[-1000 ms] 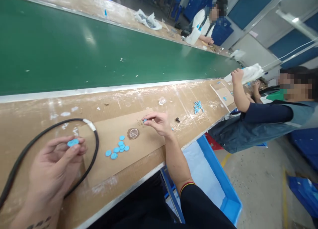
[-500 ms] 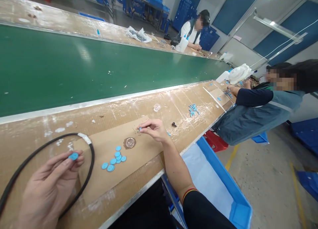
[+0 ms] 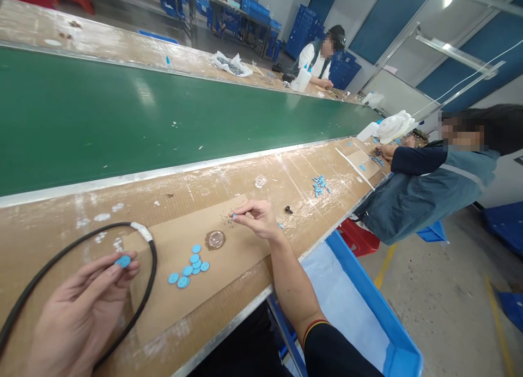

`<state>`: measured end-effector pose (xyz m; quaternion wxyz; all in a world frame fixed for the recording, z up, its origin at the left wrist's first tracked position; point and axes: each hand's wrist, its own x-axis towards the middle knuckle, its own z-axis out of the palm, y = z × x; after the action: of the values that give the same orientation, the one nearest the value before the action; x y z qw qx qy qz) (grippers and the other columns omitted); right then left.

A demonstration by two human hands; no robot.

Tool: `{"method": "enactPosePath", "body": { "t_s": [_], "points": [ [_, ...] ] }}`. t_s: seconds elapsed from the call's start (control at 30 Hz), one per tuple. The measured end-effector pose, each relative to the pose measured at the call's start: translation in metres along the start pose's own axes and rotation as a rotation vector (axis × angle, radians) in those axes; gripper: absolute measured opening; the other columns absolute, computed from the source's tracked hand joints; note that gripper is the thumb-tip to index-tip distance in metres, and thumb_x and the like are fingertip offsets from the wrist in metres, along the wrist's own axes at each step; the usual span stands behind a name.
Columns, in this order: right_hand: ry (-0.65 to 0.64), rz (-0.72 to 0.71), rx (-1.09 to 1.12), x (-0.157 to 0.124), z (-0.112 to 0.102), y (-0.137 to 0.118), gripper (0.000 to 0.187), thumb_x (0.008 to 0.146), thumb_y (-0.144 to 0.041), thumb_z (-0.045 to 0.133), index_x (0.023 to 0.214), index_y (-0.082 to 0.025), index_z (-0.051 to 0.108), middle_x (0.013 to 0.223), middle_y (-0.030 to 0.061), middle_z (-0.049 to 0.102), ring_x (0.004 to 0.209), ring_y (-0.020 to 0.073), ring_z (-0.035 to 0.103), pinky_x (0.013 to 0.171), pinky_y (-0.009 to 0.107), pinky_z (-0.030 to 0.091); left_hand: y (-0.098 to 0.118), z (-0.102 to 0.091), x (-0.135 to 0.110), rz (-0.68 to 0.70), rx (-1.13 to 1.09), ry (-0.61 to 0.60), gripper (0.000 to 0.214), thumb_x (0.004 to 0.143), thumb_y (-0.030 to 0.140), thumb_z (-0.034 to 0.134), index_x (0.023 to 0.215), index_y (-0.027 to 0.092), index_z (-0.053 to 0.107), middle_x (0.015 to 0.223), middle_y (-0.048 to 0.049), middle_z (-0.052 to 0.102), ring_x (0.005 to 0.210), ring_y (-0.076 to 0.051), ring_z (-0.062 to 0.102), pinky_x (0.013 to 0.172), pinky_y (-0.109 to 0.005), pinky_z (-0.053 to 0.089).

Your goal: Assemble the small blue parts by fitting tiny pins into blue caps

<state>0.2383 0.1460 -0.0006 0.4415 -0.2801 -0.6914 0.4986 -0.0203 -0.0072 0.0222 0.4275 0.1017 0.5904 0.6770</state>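
Note:
My left hand (image 3: 87,306) pinches a round blue disc (image 3: 123,261) between thumb and fingertips, inside the loop of a black cable (image 3: 153,268). Farther right, my right hand (image 3: 259,219) is closed in a pinch on a small blue piece (image 3: 234,216), mostly covered by the fingertips. Its fingertips hover at a scatter of tiny dark bits (image 3: 225,220) on a cardboard sheet (image 3: 229,273). Between the hands lie several blue discs (image 3: 196,265), some overlapping. A small clear round dish (image 3: 216,239) rests on a brownish patch near my right hand.
Beyond the table edge runs a green conveyor belt (image 3: 163,126). A pile of small blue pieces (image 3: 321,186), a clear cap (image 3: 260,181) and a black piece (image 3: 289,210) lie to the right. A blue bin (image 3: 368,295) stands below; co-workers sit at right and across.
The whole view has shifted slightly. Both hands keep their pinches, my right one staying at the tiny bits; the discs lie as before.

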Motion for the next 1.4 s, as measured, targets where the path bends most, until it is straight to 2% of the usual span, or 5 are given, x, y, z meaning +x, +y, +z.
{"method": "enactPosePath", "body": {
  "t_s": [0.17, 0.37, 0.67, 1.0, 1.4],
  "points": [
    [-0.011, -0.002, -0.042, -0.007, -0.005, -0.009, 0.028, 0.079, -0.052, 0.090, 0.079, -0.025, 0.080, 0.082, 0.0053, 0.083, 0.075, 0.0188, 0.079, 0.071, 0.032, 0.064, -0.004, -0.002, 0.000, -0.014, -0.118, -0.073, 0.033, 0.042, 0.022, 0.100, 0.069, 0.021, 0.081, 0.070, -0.0028, 0.079, 0.062, -0.012, 0.071, 0.064, -0.018, 0.063],
    [-0.111, 0.012, -0.057, -0.005, -0.013, -0.008, 0.018, 0.079, -0.042, 0.092, 0.078, -0.028, 0.082, 0.079, 0.0033, 0.082, 0.077, 0.0204, 0.080, 0.075, 0.035, 0.067, -0.013, -0.014, 0.007, 0.010, -0.196, -0.159, 0.035, 0.051, 0.029, 0.104, 0.077, 0.021, 0.081, 0.079, -0.0025, 0.081, 0.069, -0.012, 0.074, 0.071, -0.022, 0.063],
    [-0.306, 0.025, -0.204, -0.004, -0.006, -0.012, 0.010, 0.085, -0.037, 0.086, 0.082, -0.028, 0.083, 0.083, 0.0046, 0.083, 0.077, 0.0225, 0.081, 0.074, 0.036, 0.068, -0.015, -0.018, 0.006, 0.000, -0.197, -0.207, 0.032, 0.058, 0.029, 0.101, 0.081, 0.020, 0.080, 0.085, -0.0036, 0.081, 0.072, -0.013, 0.074, 0.072, -0.025, 0.061],
    [-0.351, 0.024, -0.264, -0.004, -0.003, -0.012, 0.009, 0.088, -0.035, 0.084, 0.084, -0.027, 0.083, 0.084, 0.0046, 0.084, 0.077, 0.0222, 0.081, 0.072, 0.035, 0.066, -0.011, -0.016, 0.002, -0.030, -0.226, -0.212, 0.038, 0.050, 0.032, 0.105, 0.079, 0.023, 0.082, 0.083, -0.0012, 0.080, 0.071, -0.011, 0.074, 0.073, -0.022, 0.061],
    [-0.381, -0.001, -0.301, -0.003, -0.002, -0.013, 0.008, 0.088, -0.035, 0.083, 0.086, -0.027, 0.084, 0.088, 0.0056, 0.084, 0.081, 0.0242, 0.083, 0.074, 0.035, 0.068, -0.016, -0.022, 0.005, -0.024, -0.210, -0.234, 0.034, 0.058, 0.028, 0.101, 0.085, 0.022, 0.081, 0.087, -0.0027, 0.080, 0.075, -0.015, 0.075, 0.077, -0.028, 0.062]
  ]
}}
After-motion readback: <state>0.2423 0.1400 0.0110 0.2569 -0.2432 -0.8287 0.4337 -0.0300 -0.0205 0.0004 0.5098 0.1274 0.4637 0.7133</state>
